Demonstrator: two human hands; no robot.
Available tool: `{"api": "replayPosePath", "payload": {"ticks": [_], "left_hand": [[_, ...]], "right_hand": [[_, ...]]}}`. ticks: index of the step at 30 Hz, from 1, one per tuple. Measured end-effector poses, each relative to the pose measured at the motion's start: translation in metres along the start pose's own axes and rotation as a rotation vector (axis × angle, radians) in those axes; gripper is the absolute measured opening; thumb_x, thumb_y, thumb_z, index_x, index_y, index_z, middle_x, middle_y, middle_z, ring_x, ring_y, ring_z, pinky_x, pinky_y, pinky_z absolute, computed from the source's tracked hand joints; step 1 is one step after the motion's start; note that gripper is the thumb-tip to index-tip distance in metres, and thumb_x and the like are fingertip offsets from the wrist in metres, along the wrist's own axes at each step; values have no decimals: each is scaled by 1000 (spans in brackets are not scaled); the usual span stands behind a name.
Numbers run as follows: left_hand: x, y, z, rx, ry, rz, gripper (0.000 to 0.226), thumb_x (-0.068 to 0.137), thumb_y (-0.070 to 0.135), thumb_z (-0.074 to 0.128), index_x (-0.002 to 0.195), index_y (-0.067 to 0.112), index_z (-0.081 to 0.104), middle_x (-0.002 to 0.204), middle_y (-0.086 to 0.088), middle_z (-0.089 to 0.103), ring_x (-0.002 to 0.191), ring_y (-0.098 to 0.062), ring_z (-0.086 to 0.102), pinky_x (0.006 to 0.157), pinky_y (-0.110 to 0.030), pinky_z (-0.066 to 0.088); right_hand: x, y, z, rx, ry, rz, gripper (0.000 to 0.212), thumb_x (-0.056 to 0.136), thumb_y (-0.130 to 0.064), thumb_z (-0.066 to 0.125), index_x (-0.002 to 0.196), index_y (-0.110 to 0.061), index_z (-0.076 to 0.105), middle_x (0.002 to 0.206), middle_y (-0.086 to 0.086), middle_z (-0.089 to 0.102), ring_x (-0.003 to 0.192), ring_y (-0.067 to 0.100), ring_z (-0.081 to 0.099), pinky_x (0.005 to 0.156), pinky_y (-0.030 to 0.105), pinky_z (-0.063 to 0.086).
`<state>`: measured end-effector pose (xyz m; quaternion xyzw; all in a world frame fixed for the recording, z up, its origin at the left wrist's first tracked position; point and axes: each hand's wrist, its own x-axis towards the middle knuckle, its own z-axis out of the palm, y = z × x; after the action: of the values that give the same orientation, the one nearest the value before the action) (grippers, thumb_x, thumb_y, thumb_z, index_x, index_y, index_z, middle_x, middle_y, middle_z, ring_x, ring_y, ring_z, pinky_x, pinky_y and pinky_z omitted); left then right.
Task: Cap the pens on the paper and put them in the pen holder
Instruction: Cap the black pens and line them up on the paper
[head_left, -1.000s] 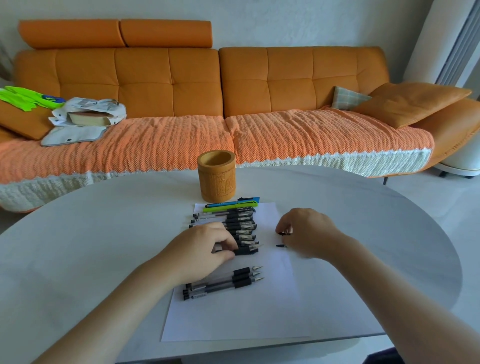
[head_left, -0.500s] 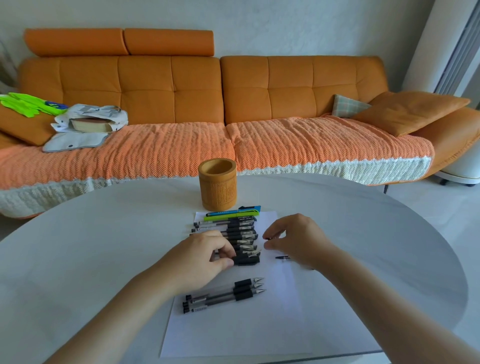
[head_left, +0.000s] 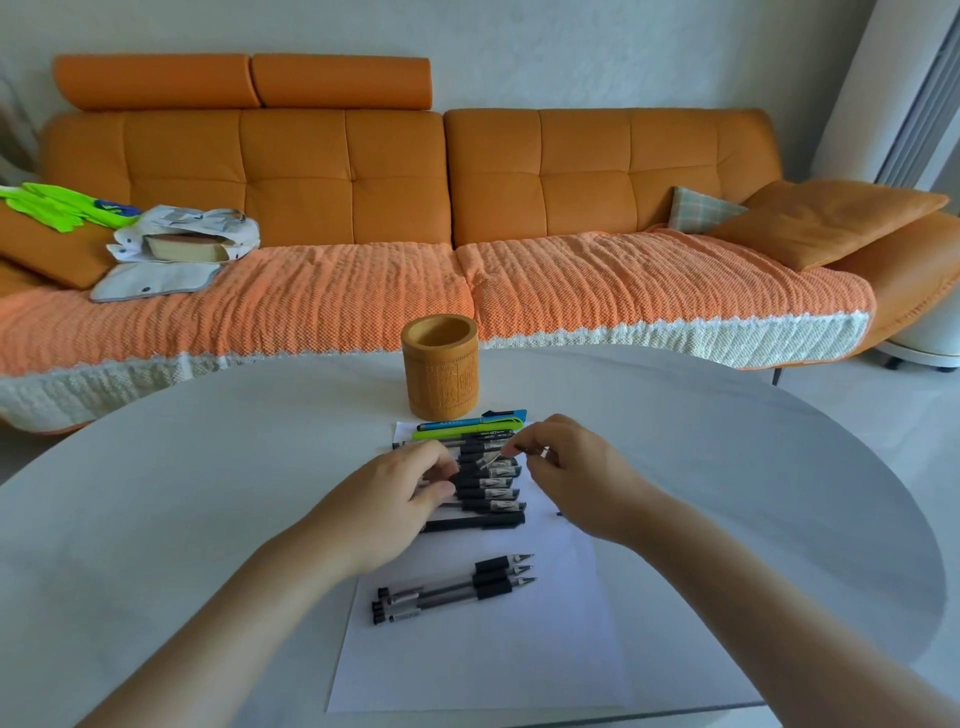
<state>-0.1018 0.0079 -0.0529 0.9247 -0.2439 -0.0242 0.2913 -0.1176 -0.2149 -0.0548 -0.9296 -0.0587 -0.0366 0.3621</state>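
A white sheet of paper (head_left: 488, 660) lies on the table with a row of capped black pens (head_left: 493, 491) across its far half. Three uncapped black pens (head_left: 457, 590) lie side by side nearer me. A blue pen (head_left: 472, 420) and a green pen (head_left: 467, 431) lie at the paper's far edge. Behind them stands the wooden pen holder (head_left: 440, 366), empty as far as I can see. My left hand (head_left: 400, 499) grips a black pen in the row. My right hand (head_left: 566, 467) is raised just above the row and pinches a small pen cap (head_left: 519, 451).
The oval white table (head_left: 208, 493) ends close on my side and to the right. An orange sofa (head_left: 395, 208) with a woven cover runs behind it, carrying a bag with a book (head_left: 182, 244), cushions (head_left: 826, 218) and green gloves (head_left: 62, 205).
My right hand rose from the paper and moved toward the row, now pinching a cap. The left hand stayed on the pen row. The camera tilted slightly.
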Motion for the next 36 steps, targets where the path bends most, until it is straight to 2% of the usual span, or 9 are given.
{"api": "replayPosePath", "payload": {"ticks": [3,7,10,17,21,26,31,33,36], "left_hand": [[-1,0,0,15,14,5,9,97,33,52,104,36,56,76,18,52,72,4,52,61,-16,34],[0,1,-1,19,43,12,13,97,32,51,107,35,60,86,20,55,80,2,54,65,-18,39],[2,0,-2,5,72,33,16,97,31,50,109,32,62,101,18,59,91,-2,57,75,-19,45],[3,-2,-4,2,94,31,17,98,29,49,109,32,62,102,16,60,93,-3,57,79,-23,47],[3,-4,-5,-3,86,39,16,97,29,51,108,34,62,102,16,61,93,-3,57,79,-26,48],[1,1,-4,13,70,77,14,96,30,53,105,35,63,91,24,56,87,1,55,71,-22,42],[-1,3,-6,20,51,81,17,96,33,53,108,39,63,89,28,56,83,5,54,67,-18,39],[0,2,-5,-1,34,92,20,96,31,54,111,38,65,99,27,58,90,8,53,72,-11,37],[1,0,-4,-11,-15,77,21,96,32,53,113,35,66,106,25,57,98,6,52,80,-10,36]], "right_hand": [[-2,-2,0,96,-11,-12,29,96,-14,54,120,-25,66,85,-12,61,65,2,57,57,7,39],[-3,-7,1,199,11,4,21,93,-17,52,94,-26,71,82,9,72,52,8,45,52,20,40],[-6,-11,2,202,22,-19,22,95,-19,52,91,-31,70,81,10,71,49,5,41,49,16,36],[-4,-8,-1,241,70,12,21,95,-19,55,100,-25,75,54,-17,60,40,5,38,42,13,31],[-6,-10,-3,229,12,3,21,95,-19,56,102,-25,75,60,-9,63,41,4,37,43,16,32],[-10,-17,-4,210,-52,-48,23,94,-17,61,112,-25,72,84,-9,72,53,-7,55,51,6,39],[-10,-16,0,217,-17,-40,10,90,-20,68,93,-21,77,74,-10,73,51,-5,56,50,7,40],[-11,-15,1,143,-16,-36,10,89,-23,69,81,-26,75,69,-12,71,53,-7,57,51,6,39],[-12,-12,5,104,-31,-50,10,88,-25,70,80,-29,74,68,-16,68,61,-7,60,57,6,41]]}}
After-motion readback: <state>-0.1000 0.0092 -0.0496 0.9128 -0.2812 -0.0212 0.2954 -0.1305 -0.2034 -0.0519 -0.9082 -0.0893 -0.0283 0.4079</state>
